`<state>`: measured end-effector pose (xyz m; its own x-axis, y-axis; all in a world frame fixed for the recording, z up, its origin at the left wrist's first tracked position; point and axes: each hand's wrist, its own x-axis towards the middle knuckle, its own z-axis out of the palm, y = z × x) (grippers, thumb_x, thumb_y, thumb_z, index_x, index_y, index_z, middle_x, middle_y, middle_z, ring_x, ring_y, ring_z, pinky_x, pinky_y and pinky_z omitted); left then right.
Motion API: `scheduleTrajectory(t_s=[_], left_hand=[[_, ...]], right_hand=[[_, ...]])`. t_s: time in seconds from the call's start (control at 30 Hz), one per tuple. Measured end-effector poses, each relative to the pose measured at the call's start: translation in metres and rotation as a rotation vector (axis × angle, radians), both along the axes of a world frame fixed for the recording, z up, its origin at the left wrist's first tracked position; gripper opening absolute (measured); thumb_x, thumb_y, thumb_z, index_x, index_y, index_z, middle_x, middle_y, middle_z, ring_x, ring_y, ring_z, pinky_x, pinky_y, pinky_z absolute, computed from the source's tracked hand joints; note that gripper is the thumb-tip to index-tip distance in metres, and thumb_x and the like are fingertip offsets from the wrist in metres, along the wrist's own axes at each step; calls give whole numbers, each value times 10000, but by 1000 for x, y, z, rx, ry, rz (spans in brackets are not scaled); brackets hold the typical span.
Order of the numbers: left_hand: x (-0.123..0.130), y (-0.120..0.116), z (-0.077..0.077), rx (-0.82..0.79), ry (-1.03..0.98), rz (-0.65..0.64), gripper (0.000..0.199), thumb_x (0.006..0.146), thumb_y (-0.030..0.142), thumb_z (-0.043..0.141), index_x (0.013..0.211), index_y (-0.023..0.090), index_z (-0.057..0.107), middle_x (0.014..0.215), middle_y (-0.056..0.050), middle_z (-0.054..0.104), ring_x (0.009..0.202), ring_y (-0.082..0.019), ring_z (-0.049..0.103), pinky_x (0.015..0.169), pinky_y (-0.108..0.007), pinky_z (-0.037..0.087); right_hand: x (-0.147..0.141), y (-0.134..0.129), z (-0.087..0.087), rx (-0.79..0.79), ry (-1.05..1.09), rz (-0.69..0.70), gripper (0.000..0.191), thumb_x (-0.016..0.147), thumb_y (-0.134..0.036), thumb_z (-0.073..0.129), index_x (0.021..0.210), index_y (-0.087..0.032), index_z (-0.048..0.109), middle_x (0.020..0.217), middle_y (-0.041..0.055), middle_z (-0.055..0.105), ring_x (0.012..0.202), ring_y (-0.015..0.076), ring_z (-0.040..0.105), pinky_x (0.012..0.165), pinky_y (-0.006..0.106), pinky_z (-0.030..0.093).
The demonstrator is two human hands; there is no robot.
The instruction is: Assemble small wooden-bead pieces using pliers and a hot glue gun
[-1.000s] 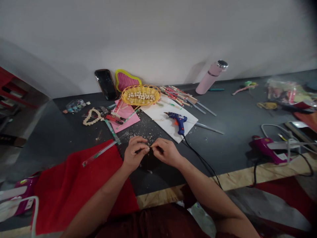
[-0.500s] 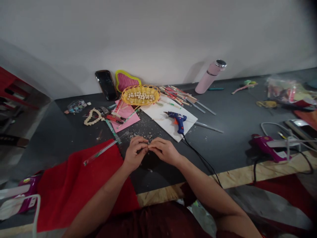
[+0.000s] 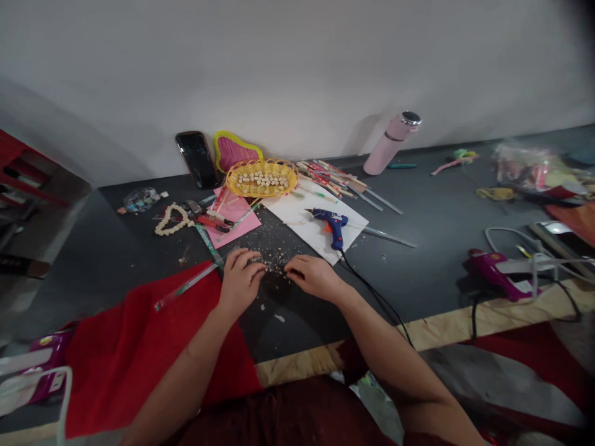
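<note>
My left hand (image 3: pixel 240 282) hovers over the dark table with its fingers curved and slightly apart; I see nothing in it. To its right, my right hand (image 3: pixel 313 277) has thumb and fingertips pressed together, and anything between them is too small to make out. Pale crumbs (image 3: pixel 275 254) lie scattered on the table between and beyond the hands. A blue glue gun (image 3: pixel 333 226) rests on a white sheet (image 3: pixel 307 230) past my right hand. Behind the crumbs, a yellow woven basket (image 3: pixel 261 189) holds many small pale beads or pieces.
Red cloth (image 3: pixel 153 347) covers the left front. Pliers (image 3: pixel 214 222) lie on pink paper (image 3: pixel 242 234), near a heart-shaped pale ring (image 3: pixel 173 221). A phone (image 3: pixel 198 160) leans on the wall. A pink flask (image 3: pixel 390 145) stands at the back. The glue gun's cord (image 3: pixel 372 288) crosses the right side.
My hands, which met at the fingertips, have come apart. The left moved left, and a gap over the crumbs now lies between them. The view shifted slightly.
</note>
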<state>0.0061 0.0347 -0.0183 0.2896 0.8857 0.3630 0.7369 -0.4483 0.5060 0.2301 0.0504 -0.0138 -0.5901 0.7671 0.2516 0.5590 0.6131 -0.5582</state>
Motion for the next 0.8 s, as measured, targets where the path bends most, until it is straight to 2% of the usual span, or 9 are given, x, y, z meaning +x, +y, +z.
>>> scheduleTrajectory(t_s=[0.17, 0.37, 0.53, 0.67, 0.8], left_hand=[[1, 0, -7, -24, 78, -3, 164, 781, 216, 563, 895, 265, 670, 1112, -56, 594, 1154, -304, 392, 971, -523, 315], [5, -1, -7, -26, 52, 7, 140, 781, 212, 562, 849, 265, 672, 1083, -55, 601, 1153, -300, 399, 970, -526, 311], [7, -2, -3, -8, 111, 11, 106, 791, 243, 565, 799, 248, 671, 1056, -55, 620, 1137, -301, 410, 950, -521, 335], [6, -2, 1, 6, 119, 4, 130, 817, 260, 542, 785, 220, 661, 1019, -57, 630, 1127, -274, 422, 964, -485, 356], [5, -2, 3, 37, 96, 0, 141, 837, 237, 518, 807, 208, 653, 999, -54, 632, 1115, -243, 432, 975, -439, 375]], right_hand=[[0, 1, -5, -8, -8, -14, 90, 849, -192, 542, 919, -198, 598, 882, 41, 653, 820, 163, 610, 732, 272, 469], [1, 2, -7, -33, -2, -71, 96, 828, -182, 568, 917, -201, 599, 878, 38, 644, 808, 159, 607, 709, 266, 471], [2, 5, -10, -43, 60, -148, 204, 817, -155, 561, 1012, -212, 587, 1029, 62, 604, 895, 160, 589, 749, 268, 474], [13, 10, -11, -10, 61, -291, 187, 859, -216, 508, 1023, -235, 595, 1059, 62, 589, 929, 177, 579, 790, 289, 458], [38, 19, -5, 62, 14, -570, 196, 884, -287, 450, 997, -226, 599, 1023, 73, 594, 835, 181, 575, 772, 302, 440]])
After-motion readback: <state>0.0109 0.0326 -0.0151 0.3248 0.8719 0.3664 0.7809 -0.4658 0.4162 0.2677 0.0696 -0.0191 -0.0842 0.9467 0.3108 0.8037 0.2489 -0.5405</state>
